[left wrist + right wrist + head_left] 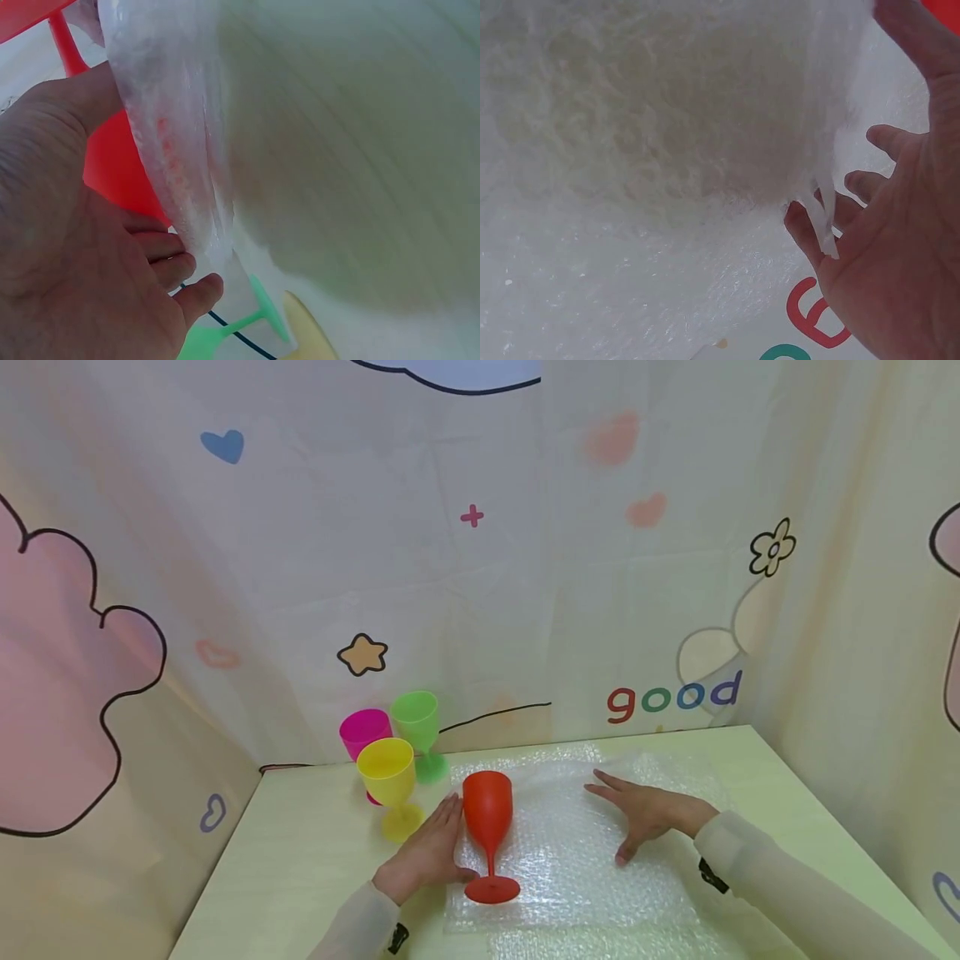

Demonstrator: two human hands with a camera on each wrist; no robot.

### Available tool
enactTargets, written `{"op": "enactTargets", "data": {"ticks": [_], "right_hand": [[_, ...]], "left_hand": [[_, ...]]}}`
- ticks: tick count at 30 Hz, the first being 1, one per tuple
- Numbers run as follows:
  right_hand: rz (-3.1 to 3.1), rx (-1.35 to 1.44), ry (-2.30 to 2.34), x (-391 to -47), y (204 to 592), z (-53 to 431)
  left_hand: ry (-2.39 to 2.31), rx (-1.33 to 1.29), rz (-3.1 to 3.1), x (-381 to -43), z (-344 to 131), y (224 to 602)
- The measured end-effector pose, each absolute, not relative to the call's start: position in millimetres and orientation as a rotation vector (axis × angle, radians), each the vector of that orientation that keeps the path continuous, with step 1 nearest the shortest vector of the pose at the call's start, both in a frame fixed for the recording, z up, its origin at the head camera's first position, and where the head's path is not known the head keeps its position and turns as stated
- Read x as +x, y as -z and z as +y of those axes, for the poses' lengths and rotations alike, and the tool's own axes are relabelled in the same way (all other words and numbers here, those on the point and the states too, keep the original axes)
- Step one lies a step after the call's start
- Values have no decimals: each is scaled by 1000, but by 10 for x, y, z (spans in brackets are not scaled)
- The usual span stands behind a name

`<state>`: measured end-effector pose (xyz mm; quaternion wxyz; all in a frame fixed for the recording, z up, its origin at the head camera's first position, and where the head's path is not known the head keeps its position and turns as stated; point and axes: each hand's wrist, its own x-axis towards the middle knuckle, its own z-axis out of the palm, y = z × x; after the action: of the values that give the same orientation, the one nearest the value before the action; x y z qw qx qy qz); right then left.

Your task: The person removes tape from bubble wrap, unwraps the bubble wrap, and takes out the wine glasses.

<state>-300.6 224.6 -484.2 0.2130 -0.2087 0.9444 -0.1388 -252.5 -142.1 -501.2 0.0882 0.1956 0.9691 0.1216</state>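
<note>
A red plastic goblet point(488, 810) lies on its side on a sheet of bubble wrap point(570, 860), its foot towards me. Beside the goblet's bowl is my left hand point(427, 856), fingers extended and thumb apart near the stem. In the left wrist view, a raised edge of bubble wrap point(169, 112) meets that hand's thumb and fingertips, and partly covers the goblet point(120, 169). My right hand point(645, 812) is spread over the right part of the wrap. A thin plastic strip point(821, 225) crosses its fingers in the right wrist view.
Yellow point(388, 777), green point(416, 722) and magenta goblets point(365, 732) stand together at the back left. The pale tabletop point(255, 860) meets a printed curtain point(480, 610) at the back. More bubble wrap point(600, 943) extends along the front.
</note>
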Motion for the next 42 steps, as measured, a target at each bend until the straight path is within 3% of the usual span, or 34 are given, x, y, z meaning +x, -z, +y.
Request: {"op": "enactTargets", "data": {"ticks": [13,22,31,42], "right_hand": [[2617,-600,375,-3029,4887,2273],[2622,-583,368,-3015,4875,2246],[2616,-571,383,-3000,4854,2239],[2619,-581,371,-2991,4843,2238]], "left_hand": [[-389,501,2814,-2567,-1471,5079],[-214,580,2927,-2394,-1482,4812],[-305,586,3167,-2254,-1312,4682],[-688,389,2922,-2173,-1121,4712]]}}
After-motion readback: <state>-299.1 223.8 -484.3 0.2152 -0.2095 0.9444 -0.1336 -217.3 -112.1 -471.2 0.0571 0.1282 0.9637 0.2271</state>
